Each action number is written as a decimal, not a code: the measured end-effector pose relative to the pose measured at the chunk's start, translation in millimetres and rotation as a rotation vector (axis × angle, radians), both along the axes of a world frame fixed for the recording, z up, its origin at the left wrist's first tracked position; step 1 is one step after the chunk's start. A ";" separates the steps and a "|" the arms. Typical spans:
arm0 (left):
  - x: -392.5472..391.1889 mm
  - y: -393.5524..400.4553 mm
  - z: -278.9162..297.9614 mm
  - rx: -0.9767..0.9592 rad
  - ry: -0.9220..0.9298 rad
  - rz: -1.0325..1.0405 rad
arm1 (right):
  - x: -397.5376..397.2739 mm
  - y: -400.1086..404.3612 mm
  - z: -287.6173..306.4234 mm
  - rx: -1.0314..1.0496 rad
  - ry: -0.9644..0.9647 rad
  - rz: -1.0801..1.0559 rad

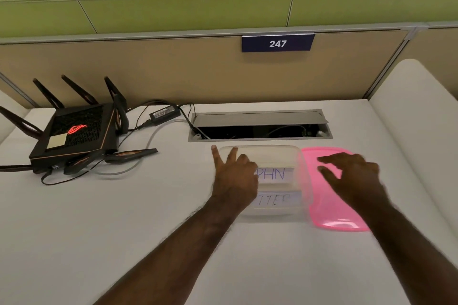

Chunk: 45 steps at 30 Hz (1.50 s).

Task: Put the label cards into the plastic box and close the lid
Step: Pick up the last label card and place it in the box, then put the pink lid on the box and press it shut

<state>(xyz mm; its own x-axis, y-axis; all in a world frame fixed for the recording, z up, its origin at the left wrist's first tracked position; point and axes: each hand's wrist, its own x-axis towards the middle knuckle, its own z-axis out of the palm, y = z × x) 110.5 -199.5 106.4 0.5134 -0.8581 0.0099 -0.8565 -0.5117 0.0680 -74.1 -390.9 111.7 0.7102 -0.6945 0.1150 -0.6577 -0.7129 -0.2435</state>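
A clear plastic box (272, 153) stands on the white desk, without its lid. Inside lie two white label cards with handwritten letters, one (275, 175) toward the back and one (277, 200) toward the front. My left hand (235, 176) rests over the box's left side, fingers spread, holding nothing. The pink lid (329, 208) lies flat on the desk just right of the box. My right hand (352, 176) hovers over the lid with fingers apart; I cannot tell whether it touches it.
A black router (76, 131) with antennas and cables sits at the left. Its power brick (164, 114) lies behind it. An open cable hatch (260, 126) is sunk in the desk just behind the box. A partition with a "247" sign (277, 43) closes the back.
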 end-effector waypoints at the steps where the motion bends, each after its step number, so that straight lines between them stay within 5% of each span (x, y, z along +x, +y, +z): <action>1: -8.8 -6.4 3.2 -0.068 0.002 -0.034 | -11.0 -8.0 -0.9 0.008 0.008 -0.067; 5: -60.4 -34.3 3.1 -0.133 -0.021 -0.223 | -53.1 -25.6 -21.0 0.094 0.143 -0.333; 11: -126.5 -59.8 -25.7 0.108 -0.130 -0.477 | -92.4 -19.1 -66.2 0.295 0.330 -0.572; 18: -154.9 -72.8 -44.5 0.567 -0.216 -0.526 | -104.2 -6.6 -83.6 0.237 0.136 -0.625; 23: -163.7 -73.4 -45.0 0.546 -0.176 -0.543 | -109.0 -28.0 -75.0 0.455 0.031 -0.595; 27: -166.9 -68.7 -35.0 0.324 -0.153 -0.600 | -122.7 -43.3 -46.7 0.747 -0.290 -0.609; 32: -170.0 -66.9 -25.5 -0.185 0.102 -0.559 | -130.5 -57.7 3.5 0.975 -0.520 -0.567; 36: -151.8 -56.6 10.9 -0.499 0.312 -0.288 | -110.5 -53.9 32.0 0.981 -0.734 -0.411; 40: -116.5 -30.4 37.1 -0.678 0.761 0.066 | -76.3 -43.2 17.7 0.849 -0.688 -0.424; 43: -83.5 -6.1 38.7 -0.798 1.293 0.283 | -44.8 -33.7 9.5 0.921 -0.643 -0.389; 45: -61.8 13.4 32.9 -0.834 1.472 0.425 | -22.8 -25.4 5.5 0.956 -0.628 -0.301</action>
